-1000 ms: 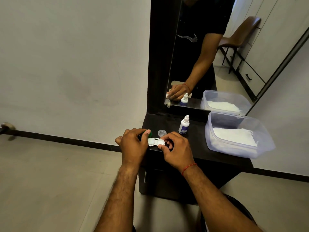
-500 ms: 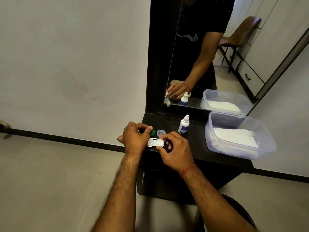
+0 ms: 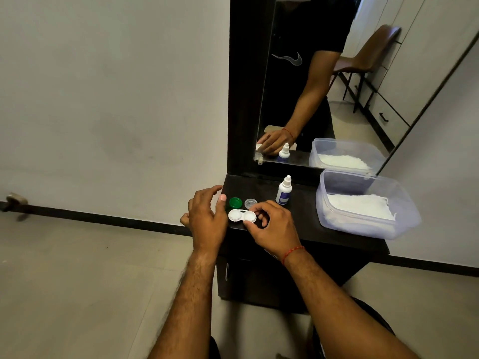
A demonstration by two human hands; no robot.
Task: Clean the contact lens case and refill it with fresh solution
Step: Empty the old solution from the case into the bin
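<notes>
A white two-well contact lens case point(image 3: 241, 216) lies on the dark shelf point(image 3: 311, 218) near its front left corner, both wells uncovered. My right hand point(image 3: 269, 226) pinches the case's right end. My left hand point(image 3: 207, 218) hovers just left of the case with fingers spread and nothing in it. A green cap point(image 3: 235, 202) rests on the shelf just behind the case, beside my left thumb. A clear cap point(image 3: 250, 203) sits to its right. A small white solution bottle point(image 3: 284, 190) with a blue label stands upright behind my right hand.
A clear plastic tub point(image 3: 388, 200) holding white tissue occupies the shelf's right side. A mirror point(image 3: 311, 86) rises behind the shelf and reflects my arm, the bottle and the tub. Grey wall and floor lie to the left.
My left hand has let go of the green cap, which now rests on the shelf, and has drawn back with fingers spread. My right hand stays on the case.
</notes>
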